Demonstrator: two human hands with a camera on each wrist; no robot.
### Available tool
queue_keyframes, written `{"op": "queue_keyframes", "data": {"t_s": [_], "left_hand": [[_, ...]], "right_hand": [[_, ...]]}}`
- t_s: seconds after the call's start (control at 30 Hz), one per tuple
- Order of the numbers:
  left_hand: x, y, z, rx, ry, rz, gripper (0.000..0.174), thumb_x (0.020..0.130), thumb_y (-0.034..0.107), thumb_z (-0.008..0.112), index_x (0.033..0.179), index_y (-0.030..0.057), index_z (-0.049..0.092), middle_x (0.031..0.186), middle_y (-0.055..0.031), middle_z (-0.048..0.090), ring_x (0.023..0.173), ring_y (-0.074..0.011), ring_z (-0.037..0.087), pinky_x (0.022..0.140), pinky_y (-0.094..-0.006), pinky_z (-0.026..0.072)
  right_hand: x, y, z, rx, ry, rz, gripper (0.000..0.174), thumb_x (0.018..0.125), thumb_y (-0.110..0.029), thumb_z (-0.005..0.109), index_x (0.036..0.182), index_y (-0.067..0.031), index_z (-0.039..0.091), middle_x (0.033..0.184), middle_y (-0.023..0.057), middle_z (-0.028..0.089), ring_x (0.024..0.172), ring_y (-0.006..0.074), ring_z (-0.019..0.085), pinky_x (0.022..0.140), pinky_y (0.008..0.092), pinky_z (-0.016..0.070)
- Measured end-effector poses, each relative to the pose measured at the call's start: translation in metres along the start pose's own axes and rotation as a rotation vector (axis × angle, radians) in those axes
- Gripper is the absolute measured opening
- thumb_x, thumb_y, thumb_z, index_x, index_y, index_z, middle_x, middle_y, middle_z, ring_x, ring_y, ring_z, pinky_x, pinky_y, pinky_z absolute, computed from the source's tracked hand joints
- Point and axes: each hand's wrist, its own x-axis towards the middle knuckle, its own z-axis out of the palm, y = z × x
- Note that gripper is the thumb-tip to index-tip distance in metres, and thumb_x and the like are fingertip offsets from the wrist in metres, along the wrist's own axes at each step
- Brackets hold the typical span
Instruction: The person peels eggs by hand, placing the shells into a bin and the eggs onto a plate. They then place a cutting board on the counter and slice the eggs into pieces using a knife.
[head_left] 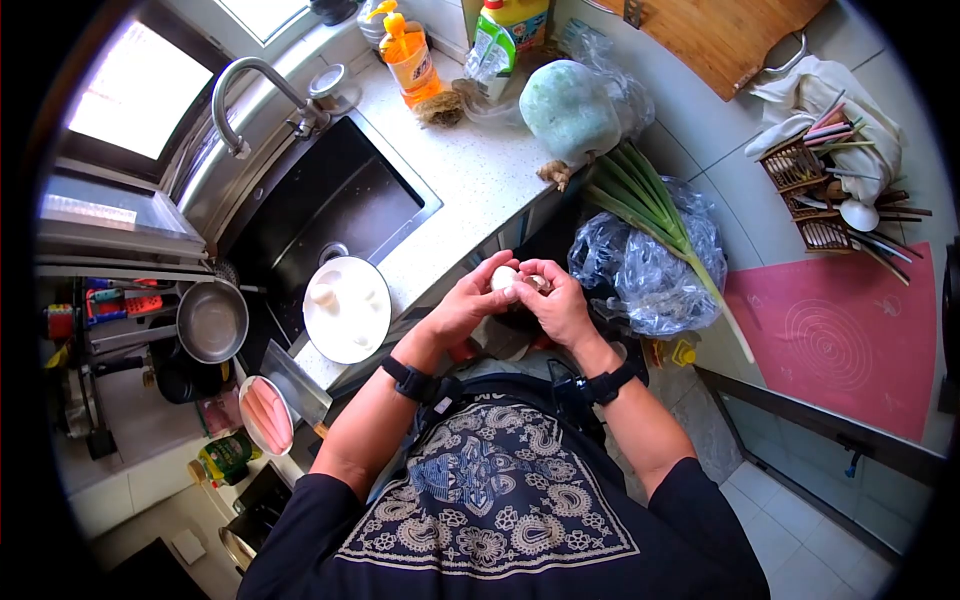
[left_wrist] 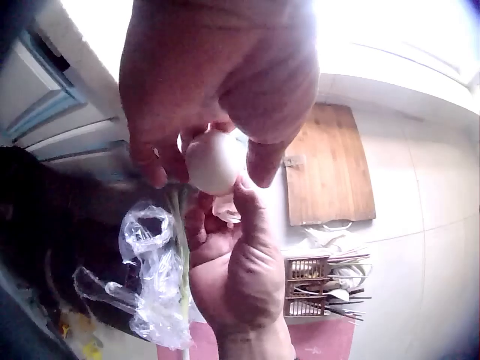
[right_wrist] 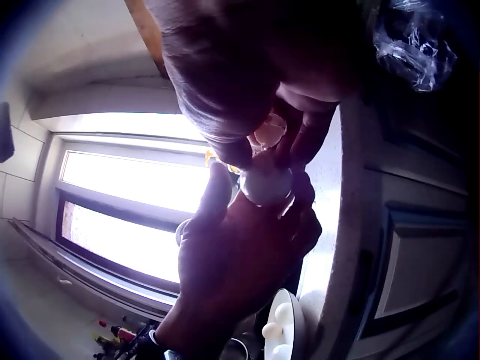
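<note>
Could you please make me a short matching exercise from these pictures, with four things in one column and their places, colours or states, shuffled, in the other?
Things:
1. Mat
2. Egg
3. Tap
4. White dish

Places, colours or states:
A. Arching over the dark sink
B. With other eggs on it
C. Pink
D. Between the left hand and the right hand

Right pairs: 1-C, 2-D, 3-A, 4-B
</note>
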Motion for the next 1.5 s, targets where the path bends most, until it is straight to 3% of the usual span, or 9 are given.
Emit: {"op": "queue_keyframes", "data": {"t_s": [0.1,0.2,0.4,0.7,1.0,1.2,1.3,1.4,1.5], "left_hand": [[0.002,-0.005,-0.006,0.021,-0.028,-0.017,0.071,0.091,0.024,0.069,0.149,0.0076,0.031,0.128,-0.0020,0.056,0.107,-0.0093,0.054,0.088,-0.0233,0.0441],[0.001,-0.003,-0.006,0.052,-0.016,-0.035,0.071,0.090,0.020,0.069,0.149,0.0074,0.031,0.122,-0.0004,0.058,0.103,-0.0092,0.055,0.087,-0.0224,0.0439],[0.000,0.005,-0.002,0.082,-0.022,0.018,0.075,0.088,0.019,0.072,0.150,0.0073,0.030,0.127,-0.0026,0.055,0.107,-0.0092,0.052,0.089,-0.0232,0.0425],[-0.004,0.008,-0.004,0.099,-0.113,-0.066,0.080,0.081,0.002,0.059,0.153,0.0090,0.023,0.125,-0.0023,0.050,0.100,-0.0112,0.051,0.087,-0.0239,0.0426],[-0.001,0.001,-0.013,0.087,-0.230,-0.064,0.090,0.076,0.002,0.062,0.154,0.0093,0.019,0.138,-0.0044,0.044,0.117,-0.0160,0.047,0.096,-0.0256,0.0400],[0.002,-0.003,-0.020,0.037,-0.241,-0.101,0.083,0.085,0.012,0.067,0.153,0.0085,0.019,0.136,-0.0052,0.046,0.118,-0.0152,0.046,0.097,-0.0279,0.0388],[0.000,-0.002,-0.009,0.010,-0.076,-0.134,0.080,0.092,0.023,0.066,0.153,0.0074,0.017,0.135,-0.0061,0.048,0.118,-0.0150,0.046,0.096,-0.0292,0.0390],[0.001,0.001,-0.005,0.091,-0.101,-0.057,0.080,0.095,0.028,0.062,0.154,0.0073,0.012,0.138,-0.0088,0.045,0.118,-0.0155,0.046,0.099,-0.0298,0.0381],[0.000,0.000,-0.005,0.150,-0.101,0.006,0.087,0.093,0.024,0.066,0.154,0.0078,0.006,0.141,-0.0112,0.042,0.119,-0.0159,0.046,0.102,-0.0303,0.0362]], "right_hand": [[0.000,-0.003,0.000,-0.057,0.014,-0.026,0.025,0.085,-0.016,0.071,0.104,-0.0016,0.064,0.090,0.0051,0.068,0.082,0.0100,0.063,0.074,0.0267,0.0525],[0.000,-0.006,-0.001,-0.100,0.025,-0.031,0.023,0.084,-0.016,0.071,0.102,-0.0019,0.065,0.088,0.0061,0.069,0.080,0.0102,0.064,0.073,0.0268,0.0529],[0.001,-0.010,-0.003,-0.115,0.019,-0.040,0.020,0.084,-0.014,0.069,0.100,-0.0017,0.066,0.088,0.0068,0.069,0.079,0.0106,0.064,0.073,0.0265,0.0534],[0.001,-0.008,-0.004,-0.128,-0.088,-0.091,0.022,0.086,-0.012,0.066,0.104,-0.0005,0.066,0.094,0.0099,0.069,0.083,0.0121,0.066,0.075,0.0270,0.0541],[0.002,-0.005,-0.008,-0.019,-0.173,0.061,0.021,0.088,-0.014,0.065,0.104,-0.0004,0.067,0.088,0.0053,0.069,0.080,0.0083,0.062,0.073,0.0249,0.0524],[0.001,0.002,-0.003,-0.099,-0.085,-0.127,0.019,0.087,-0.013,0.066,0.102,-0.0018,0.068,0.085,0.0082,0.069,0.071,0.0102,0.062,0.066,0.0251,0.0518],[0.000,0.002,0.000,-0.148,-0.051,-0.223,0.018,0.086,-0.012,0.066,0.101,-0.0023,0.068,0.084,0.0104,0.069,0.068,0.0121,0.063,0.062,0.0256,0.0516],[-0.001,0.003,0.001,-0.161,-0.036,-0.237,0.017,0.085,-0.012,0.067,0.099,-0.0021,0.068,0.084,0.0107,0.068,0.068,0.0127,0.064,0.061,0.0260,0.0515],[0.000,0.002,0.000,-0.173,-0.034,-0.239,0.016,0.086,-0.012,0.066,0.098,-0.0020,0.068,0.085,0.0110,0.069,0.069,0.0133,0.065,0.061,0.0267,0.0521]]}}
